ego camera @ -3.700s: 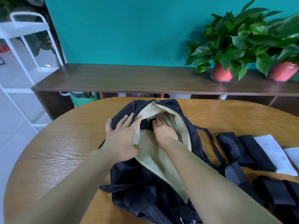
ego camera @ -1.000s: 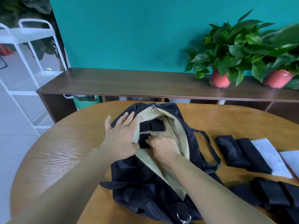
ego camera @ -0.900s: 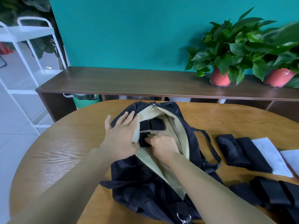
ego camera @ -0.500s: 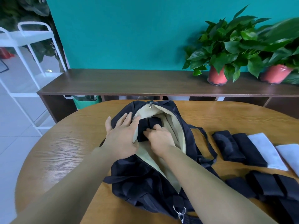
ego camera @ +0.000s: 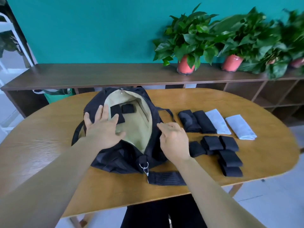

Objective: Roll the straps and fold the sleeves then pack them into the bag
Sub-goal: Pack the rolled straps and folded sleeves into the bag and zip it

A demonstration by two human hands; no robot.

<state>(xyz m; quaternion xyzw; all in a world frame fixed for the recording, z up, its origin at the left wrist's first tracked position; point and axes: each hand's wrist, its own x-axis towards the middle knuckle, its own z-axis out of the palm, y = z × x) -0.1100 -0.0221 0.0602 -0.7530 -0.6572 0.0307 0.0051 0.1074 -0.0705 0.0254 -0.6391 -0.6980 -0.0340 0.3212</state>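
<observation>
A black bag (ego camera: 125,155) with a beige lining lies unzipped on the round wooden table (ego camera: 41,129). Two rolled black straps (ego camera: 117,113) (ego camera: 128,108) lie inside it near the far end. My left hand (ego camera: 103,129) rests flat on the bag's left flap, fingers spread, holding the opening wide. Outside the bag over its right edge, my right hand (ego camera: 173,139) hovers with relaxed fingers and holds nothing. Several rolled black straps (ego camera: 218,150) lie to the right of it. Beyond them lie two folded black sleeves (ego camera: 196,121) and two folded white sleeves (ego camera: 230,124).
The bag's shoulder strap with a metal clip (ego camera: 144,167) trails along the table's near edge. A dark wooden sideboard (ego camera: 98,74) with potted plants (ego camera: 185,41) stands behind the table. A white rack (ego camera: 9,46) is at far left.
My right hand has come out of the bag, leaving a second rolled strap inside, and moved right toward the strap pile. The view has pulled back and shifted right. The left hand stays on the flap.
</observation>
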